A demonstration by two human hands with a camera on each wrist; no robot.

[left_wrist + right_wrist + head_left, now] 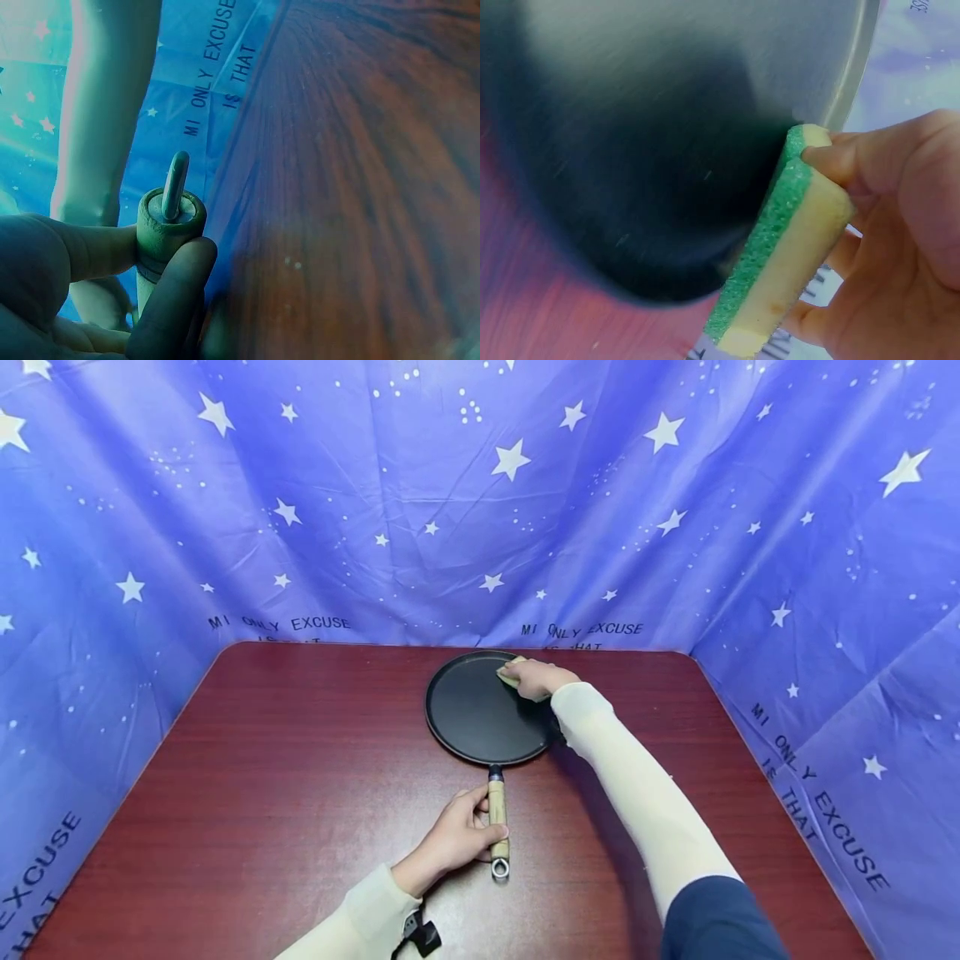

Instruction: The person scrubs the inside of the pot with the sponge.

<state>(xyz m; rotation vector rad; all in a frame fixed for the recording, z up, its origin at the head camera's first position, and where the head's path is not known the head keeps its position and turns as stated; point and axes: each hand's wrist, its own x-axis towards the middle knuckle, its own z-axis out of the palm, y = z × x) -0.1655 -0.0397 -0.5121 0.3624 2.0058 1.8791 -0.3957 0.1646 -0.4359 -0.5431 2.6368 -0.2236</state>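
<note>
A round, flat black frying pan lies toward the back of the table, its handle pointing to the front. Around that wooden handle my left hand curls its thumb and fingers; the metal hanging ring at the end sticks out past them in the left wrist view. My right hand pinches a yellow sponge with a green scouring side. That green side faces the pan's dark inner surface, at the far right part of the rim.
The dark red wooden table runs out to both sides of the pan. A blue curtain with white stars hangs close behind its back edge and along both sides.
</note>
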